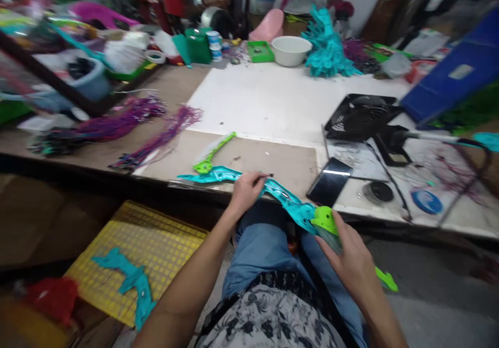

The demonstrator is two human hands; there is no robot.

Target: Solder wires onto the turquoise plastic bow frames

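Note:
A long, curved turquoise plastic shell (286, 200) with a hollow inner side lies across the table's front edge and slants down over my lap. My left hand (247, 193) is closed at its middle, fingertips pinching a thin dark wire (270, 175) just above the shell. My right hand (351, 252) is wrapped round a lime-green plastic piece (324, 219) with a translucent part, against the shell's lower right end. Another lime-green tip (386, 279) shows beyond my right wrist. A second green-and-clear piece (216, 153) lies on the table beside the shell's left end.
Bundles of purple wires (125, 116) lie at left. A phone (330, 181), black fan (360, 116), solder-like spool (377, 192) and blue round lid (426, 201) are at right. Turquoise parts (329, 46) are heaped behind, beside a white basin (291, 51). A yellow crate (171, 228) stands below left.

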